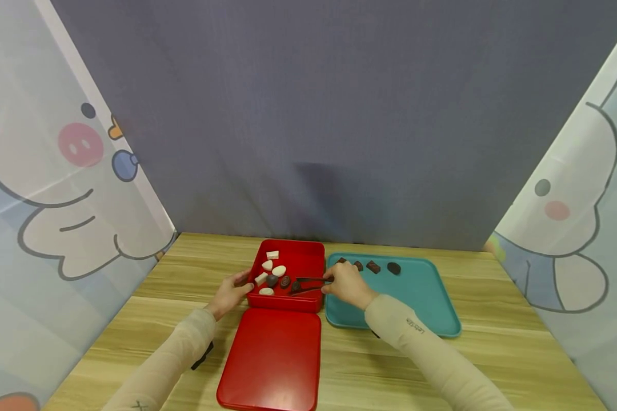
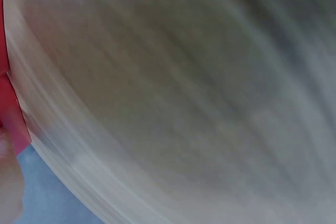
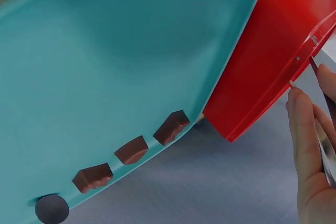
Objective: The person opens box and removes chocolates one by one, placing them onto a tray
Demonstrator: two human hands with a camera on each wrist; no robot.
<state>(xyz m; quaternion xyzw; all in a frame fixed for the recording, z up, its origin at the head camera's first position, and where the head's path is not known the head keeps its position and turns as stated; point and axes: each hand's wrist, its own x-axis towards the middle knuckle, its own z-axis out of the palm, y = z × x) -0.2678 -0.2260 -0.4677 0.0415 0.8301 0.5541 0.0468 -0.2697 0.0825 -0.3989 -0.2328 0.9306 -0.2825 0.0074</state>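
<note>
The right hand [image 1: 349, 283] is clamped on black tongs [image 1: 313, 279], their tips around a dark piece [image 1: 295, 286] inside the red box [image 1: 308, 260]. White and dark pieces lie toward its nine o'clock side, where the left hand [image 1: 231, 293] rests, thumb and fingers apart. At three o'clock, the teal tray [image 1: 411, 302] bears four dark chocolates [image 1: 373, 266] along its twelve o'clock edge.
</note>
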